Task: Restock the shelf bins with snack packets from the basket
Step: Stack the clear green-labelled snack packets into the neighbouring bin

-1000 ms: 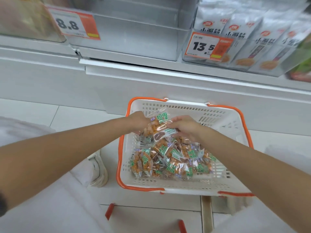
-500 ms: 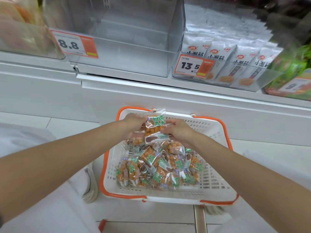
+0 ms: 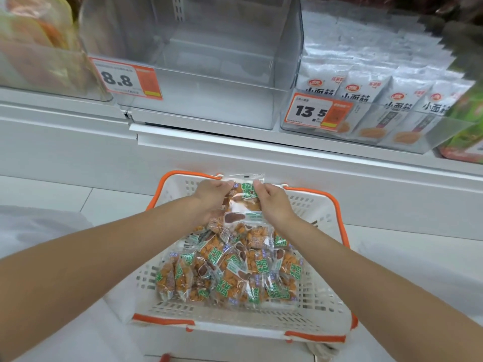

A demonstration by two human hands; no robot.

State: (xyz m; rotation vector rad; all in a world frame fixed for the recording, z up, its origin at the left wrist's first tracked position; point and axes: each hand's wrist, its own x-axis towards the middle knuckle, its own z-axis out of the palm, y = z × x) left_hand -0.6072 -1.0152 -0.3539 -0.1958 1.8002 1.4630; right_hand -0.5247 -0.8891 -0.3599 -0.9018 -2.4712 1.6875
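**One packet lifted over the basket, two hands on it**

Both hands gripped a single clear snack packet [image 3: 244,202] of orange pieces with a green label, held upright above the far end of the basket [image 3: 230,318]. The left hand [image 3: 211,197] had its fingers clamped on the packet's left edge, and the right hand [image 3: 274,205] had its fingers clamped on the right edge, thumbs up near the top seal. More wrappers sat bunched under the left hand; how many it held could not be told.

The one white basket, with orange handles, stood on the floor below the shelf. A heap of matching packets [image 3: 235,270] lay in it, well over a dozen, too overlapped for an exact count.

On the shelf stood one clear bin [image 3: 209,74] with nothing in it, tagged 8.8 [image 3: 125,79]. The bin just to its right, tagged 13.5 [image 3: 317,112], showed four white pouches [image 3: 366,97] in its front row.
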